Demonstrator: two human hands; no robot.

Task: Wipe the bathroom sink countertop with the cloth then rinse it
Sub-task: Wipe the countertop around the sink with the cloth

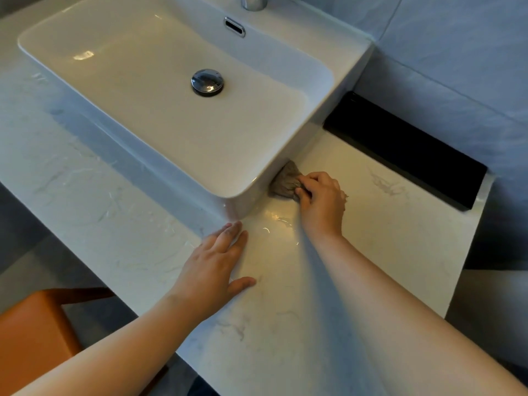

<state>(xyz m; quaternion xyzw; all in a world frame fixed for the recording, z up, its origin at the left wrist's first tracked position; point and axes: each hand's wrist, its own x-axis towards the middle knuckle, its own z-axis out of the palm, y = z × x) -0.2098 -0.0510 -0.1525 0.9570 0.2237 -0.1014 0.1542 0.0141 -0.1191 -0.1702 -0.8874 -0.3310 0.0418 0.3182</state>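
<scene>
The worktop, a pale marbled slab, fills the view from nine o'clock round to four. The wiping looks to be partway through. A wet sheen shows just in front of the sink's near corner, so that patch has likely been wiped, while I cannot tell whether the long stretch at eight o'clock has been done. Rinsing the cloth has not begun, since no water runs and the basin looks dry. The sink, a white rectangular bowl standing on the slab, takes up the upper half from ten to one o'clock. Grey tiled wall rises at two o'clock, and below it a black oblong recess or tray lies along the back edge at three. An orange stool shows at seven o'clock, beyond the front edge. The left hand lies flat on the slab at six o'clock, its fingers straight, released and holding nothing, seemingly as a brace. The right hand, at four o'clock, has its fingers clenched round the cloth, a bunched grey-brown rag pushed into the seam where the sink's right wall meets the slab. Smaller fittings are the chrome drain plug in the bowl, the tap base at twelve, and the overflow slot below it.
</scene>
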